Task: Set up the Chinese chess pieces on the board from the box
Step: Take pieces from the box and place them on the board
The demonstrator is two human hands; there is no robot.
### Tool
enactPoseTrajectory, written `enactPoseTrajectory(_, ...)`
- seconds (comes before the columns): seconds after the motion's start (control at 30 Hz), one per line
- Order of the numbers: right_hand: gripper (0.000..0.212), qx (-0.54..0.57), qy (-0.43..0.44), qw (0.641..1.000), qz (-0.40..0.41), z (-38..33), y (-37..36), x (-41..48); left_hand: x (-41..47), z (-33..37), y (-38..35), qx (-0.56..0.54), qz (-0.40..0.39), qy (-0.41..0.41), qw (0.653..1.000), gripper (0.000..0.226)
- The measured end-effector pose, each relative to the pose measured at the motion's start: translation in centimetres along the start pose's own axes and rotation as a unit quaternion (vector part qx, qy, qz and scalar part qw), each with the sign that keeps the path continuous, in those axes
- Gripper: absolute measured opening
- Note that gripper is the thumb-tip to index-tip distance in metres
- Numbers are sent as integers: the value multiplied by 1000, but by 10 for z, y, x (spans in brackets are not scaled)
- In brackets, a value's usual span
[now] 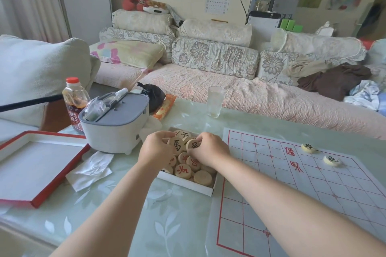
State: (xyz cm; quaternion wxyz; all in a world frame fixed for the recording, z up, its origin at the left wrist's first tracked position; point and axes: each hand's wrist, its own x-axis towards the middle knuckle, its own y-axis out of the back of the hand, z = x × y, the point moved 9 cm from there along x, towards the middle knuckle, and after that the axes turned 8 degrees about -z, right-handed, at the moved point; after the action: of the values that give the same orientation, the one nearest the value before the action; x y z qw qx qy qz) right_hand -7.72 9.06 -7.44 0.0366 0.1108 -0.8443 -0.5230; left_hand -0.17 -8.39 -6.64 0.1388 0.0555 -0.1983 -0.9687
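A white box [183, 183] full of round wooden chess pieces sits on the table left of the paper board [292, 183]. My left hand [155, 150] pinches a piece marked with a black character [177, 145] above the box. My right hand [211, 148] pinches another wooden piece [193, 144] beside it. Several red-marked pieces [183, 170] lie in the box below. Two black-marked pieces stand on the board's far right, one [308, 147] farther back than the other [332, 160].
The red-edged box lid [33, 165] lies at the left. A white-grey container [117, 125], a sauce bottle [74, 102], crumpled tissue [92, 169] and a drinking glass [216, 101] stand on the glass table. A sofa with cushions runs behind.
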Motion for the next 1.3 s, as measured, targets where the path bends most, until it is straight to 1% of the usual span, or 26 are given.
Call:
enactPoseTrajectory(0.1, 30, 23, 12, 999, 26, -2, 13, -7, -2, 11, -7, 56, -7, -25, 998, 32)
enactPoseTrajectory(0.17, 27, 34, 19, 998, 47, 3, 30, -13, -3, 20, -17, 70, -20, -47, 996, 31)
enactPoseTrajectory(0.3, 40, 12, 10, 998, 64, 35, 68, -40, -10, 47, -56, 102, -64, -92, 988, 27)
enactPoseTrajectory(0.37, 37, -4, -7, 998, 62, 60, 85, -62, -19, 63, -85, 113, -98, -117, 982, 25)
enactPoseTrajectory(0.47, 28, -28, -50, 996, 66, 109, 106, -97, -38, 85, -138, 147, -163, -151, 964, 25)
enactPoseTrajectory(0.53, 27, -37, -81, 994, 65, 145, 117, -118, -54, 95, -174, 167, -205, -161, 951, 25)
enactPoseTrajectory(0.67, 24, -6, -136, 989, 62, 219, 134, -150, -83, 103, -238, 197, -273, -177, 925, 25)
enactPoseTrajectory(0.73, 17, 6, -163, 983, 80, 255, 147, -162, -92, 107, -265, 201, -294, -183, 916, 26)
enactPoseTrajectory(0.77, 18, 4, -176, 980, 92, 272, 155, -167, -95, 110, -277, 202, -300, -186, 914, 26)
enactPoseTrajectory(0.83, 38, -4, -207, 971, 117, 304, 170, -177, -99, 116, -302, 200, -311, -189, 910, 24)
enactPoseTrajectory(0.87, 41, -2, -219, 967, 131, 319, 177, -181, -100, 120, -313, 195, -315, -188, 909, 24)
enactPoseTrajectory(0.97, 32, -20, -251, 955, 160, 359, 196, -184, -95, 131, -347, 159, -320, -178, 917, 26)
enactPoseTrajectory(1.1, 21, -62, -261, 950, 163, 404, 215, -164, -82, 144, -382, 83, -305, -164, 934, 24)
enactPoseTrajectory(1.3, 17, -61, -264, 945, 182, 449, 222, -121, -63, 147, -424, 74, -304, -175, 933, 27)
